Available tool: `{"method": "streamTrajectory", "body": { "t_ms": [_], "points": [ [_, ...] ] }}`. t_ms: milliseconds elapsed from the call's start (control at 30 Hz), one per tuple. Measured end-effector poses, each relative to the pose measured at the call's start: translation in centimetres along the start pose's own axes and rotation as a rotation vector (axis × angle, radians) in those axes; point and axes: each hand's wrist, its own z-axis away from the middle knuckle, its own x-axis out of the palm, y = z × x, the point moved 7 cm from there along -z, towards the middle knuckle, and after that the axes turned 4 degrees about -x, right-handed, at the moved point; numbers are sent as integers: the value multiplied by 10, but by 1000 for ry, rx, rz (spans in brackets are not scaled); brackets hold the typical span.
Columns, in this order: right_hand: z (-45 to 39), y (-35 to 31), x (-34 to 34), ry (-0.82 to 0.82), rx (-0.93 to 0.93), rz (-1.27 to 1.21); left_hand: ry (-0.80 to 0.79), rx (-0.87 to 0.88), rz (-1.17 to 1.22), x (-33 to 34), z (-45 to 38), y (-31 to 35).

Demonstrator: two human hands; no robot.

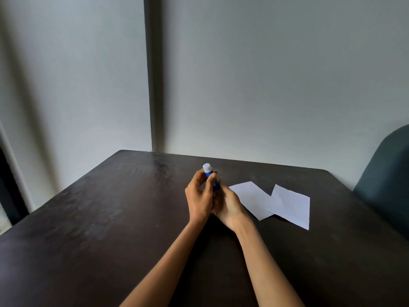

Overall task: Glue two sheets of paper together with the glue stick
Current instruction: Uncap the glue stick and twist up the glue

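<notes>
A blue glue stick (209, 174) with a white cap stands tilted above the dark table (110, 213), cap end up. My left hand (199, 197) has its fingers and thumb curled round the blue body just under the cap. My right hand (228, 203) grips the lower end of the stick from the right. Two white sheets of paper lie flat to the right of my hands: one sheet (251, 199) close to my right hand and a second sheet (291, 206) overlapping its right corner.
A pale wall with a dark vertical strip (152, 85) stands behind the table. The back of a dark green chair (389, 180) is at the table's right edge.
</notes>
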Motion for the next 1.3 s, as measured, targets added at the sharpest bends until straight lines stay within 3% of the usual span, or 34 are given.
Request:
{"method": "streamTrajectory", "body": {
  "t_ms": [100, 233, 500, 667, 800, 967, 1133, 1300],
  "points": [
    [2, -2, 5, -51, -20, 11, 27, -25, 9, -4, -2, 0],
    [3, 1, 2, 13, -2, 152, 38, -35, 4, -3, 0, 2],
    [2, 5, 5, -49, 8, 136, 70, -79, 32, -12, -4, 1],
    [-1, 4, -2, 1, 22, 102, -34, -85, 66, 0, 1, 3],
    [1, 7, 7, -80, 39, 111, 32, -68, 47, -11, -6, 0],
    [1, 7, 2, -3, 51, 83, -42, -76, 46, -1, -2, 0],
    [2, 8, 6, -50, 44, 110, 0, -85, 66, -7, -4, -3],
    [0, 5, -2, 51, 51, 85, -91, -148, 69, 7, 1, -8]
  ]
}}
